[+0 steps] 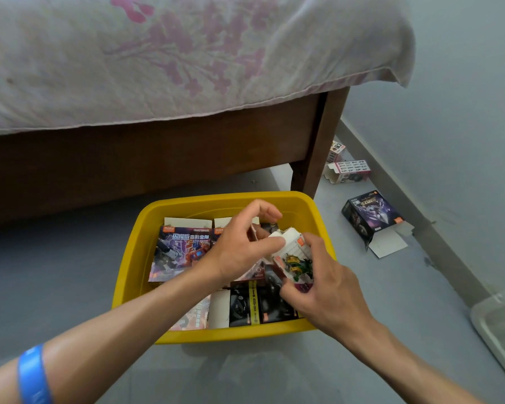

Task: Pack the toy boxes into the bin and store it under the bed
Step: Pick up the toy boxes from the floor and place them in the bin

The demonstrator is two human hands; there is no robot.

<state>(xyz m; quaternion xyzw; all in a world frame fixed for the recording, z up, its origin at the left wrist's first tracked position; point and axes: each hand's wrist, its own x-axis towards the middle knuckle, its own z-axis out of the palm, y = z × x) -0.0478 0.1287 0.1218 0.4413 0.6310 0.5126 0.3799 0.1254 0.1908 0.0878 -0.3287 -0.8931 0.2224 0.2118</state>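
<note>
Both hands, left hand (242,246) and right hand (327,287), pinch a white toy box (293,252) over the yellow bin (134,258); best lay it flat beside the boxes already inside.

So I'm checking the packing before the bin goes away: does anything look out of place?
Yes. Three toy boxes lie on the floor outside the yellow bin: a dark box with its flap open, a white-pink box lying open, and another behind the bed leg.

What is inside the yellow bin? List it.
Inside the yellow bin: a Transformers box, black boxes, and a white box held by both hands. The forearms cover other boxes.
</note>
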